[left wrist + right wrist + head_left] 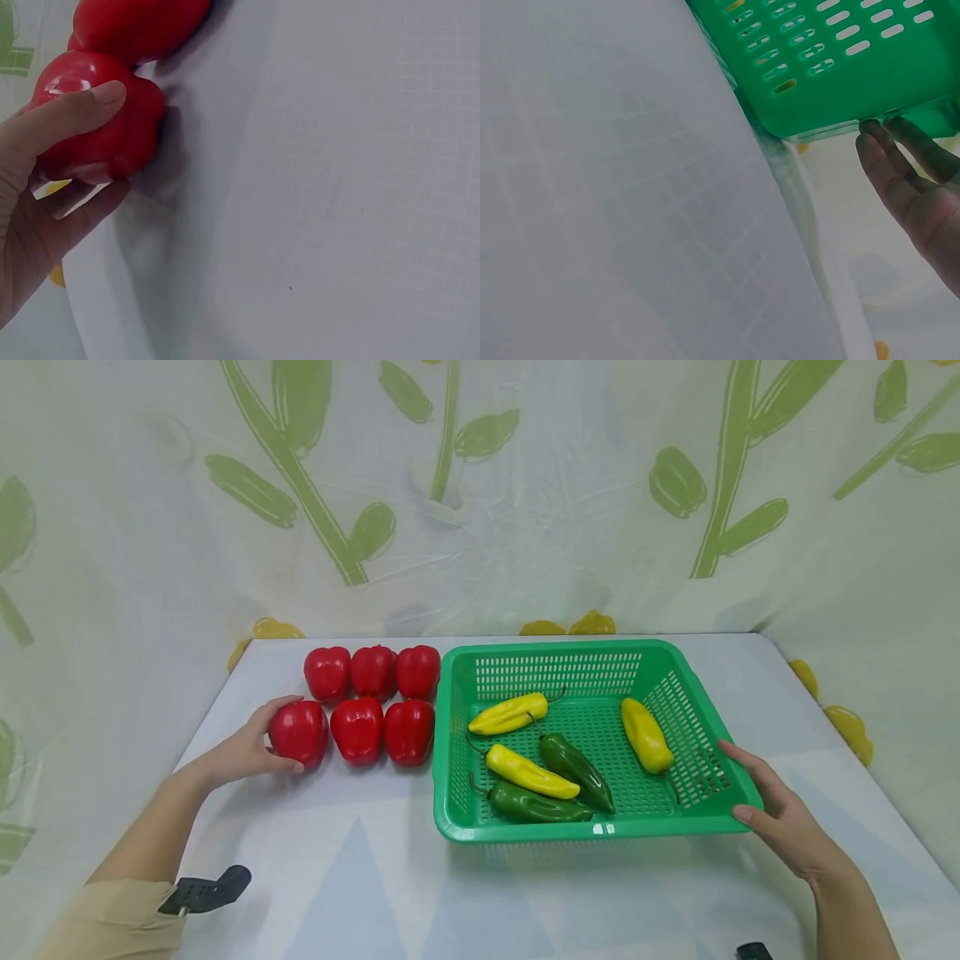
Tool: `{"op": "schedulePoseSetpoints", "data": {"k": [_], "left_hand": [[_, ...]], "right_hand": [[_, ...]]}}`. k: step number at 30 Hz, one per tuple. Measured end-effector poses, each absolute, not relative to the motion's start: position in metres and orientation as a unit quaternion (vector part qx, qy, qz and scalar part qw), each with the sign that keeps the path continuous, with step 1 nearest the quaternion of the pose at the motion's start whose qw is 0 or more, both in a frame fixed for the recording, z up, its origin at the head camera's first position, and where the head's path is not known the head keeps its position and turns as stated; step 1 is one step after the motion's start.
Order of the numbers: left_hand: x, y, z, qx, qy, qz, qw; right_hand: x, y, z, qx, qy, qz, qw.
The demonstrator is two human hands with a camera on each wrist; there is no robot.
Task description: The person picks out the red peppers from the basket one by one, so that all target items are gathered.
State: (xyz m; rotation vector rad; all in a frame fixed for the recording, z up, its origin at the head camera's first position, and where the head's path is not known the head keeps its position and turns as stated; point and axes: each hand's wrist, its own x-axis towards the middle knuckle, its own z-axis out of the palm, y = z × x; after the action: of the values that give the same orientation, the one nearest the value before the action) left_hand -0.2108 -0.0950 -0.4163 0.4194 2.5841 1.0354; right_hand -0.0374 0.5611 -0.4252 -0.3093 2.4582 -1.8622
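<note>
My left hand [251,747] grips a red bell pepper [300,735] at the left end of the front row; the left wrist view shows the thumb lying across this pepper [97,154] and the fingers beneath it. Next to it stand two more bell peppers [357,732], with three behind. At the front right corner of the green plastic basket [558,833], my right hand [783,822] touches the rim with fingertips and thumb. Straight fingers [889,172] meet the rim in the right wrist view. Inside the basket lie yellow peppers [647,737] and dark green peppers [576,768].
A white table [330,893] with pale blue triangles carries everything. Behind it hangs a whitish curtain [540,510] with green leaves. The basket's left wall stands close to the bell peppers. A black strap end [206,891] sticks out from the left forearm.
</note>
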Motion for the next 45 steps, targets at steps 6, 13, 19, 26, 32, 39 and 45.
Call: {"op": "schedulePoseSetpoints", "data": {"k": [6, 13, 19, 26, 32, 39, 45], "left_hand": [[-0.216, -0.091, -0.418, 0.143, 0.9, 0.372, 0.176], [-0.22, -0.089, -0.424, 0.126, 0.896, 0.385, 0.18], [-0.22, -0.089, -0.429, 0.117, 0.898, 0.388, 0.174], [-0.216, -0.091, -0.435, 0.116, 0.893, 0.403, 0.165], [-0.204, -0.091, -0.431, 0.1, 0.912, 0.384, 0.103], [-0.178, -0.07, -0.415, 0.074, 0.913, 0.399, -0.035], [-0.161, -0.042, -0.4, 0.11, 0.905, 0.407, -0.059]], "right_hand": [[-0.038, 0.562, -0.426, -0.097, 0.799, -0.594, 0.02], [-0.04, 0.563, -0.424, -0.088, 0.813, -0.575, 0.022], [-0.041, 0.566, -0.42, -0.088, 0.821, -0.564, 0.032], [-0.038, 0.567, -0.41, -0.106, 0.843, -0.527, 0.007], [-0.04, 0.567, -0.397, -0.162, 0.799, -0.578, -0.044], [-0.042, 0.553, -0.375, -0.187, 0.818, -0.538, -0.077], [-0.039, 0.526, -0.358, -0.144, 0.883, -0.432, -0.115]]}}
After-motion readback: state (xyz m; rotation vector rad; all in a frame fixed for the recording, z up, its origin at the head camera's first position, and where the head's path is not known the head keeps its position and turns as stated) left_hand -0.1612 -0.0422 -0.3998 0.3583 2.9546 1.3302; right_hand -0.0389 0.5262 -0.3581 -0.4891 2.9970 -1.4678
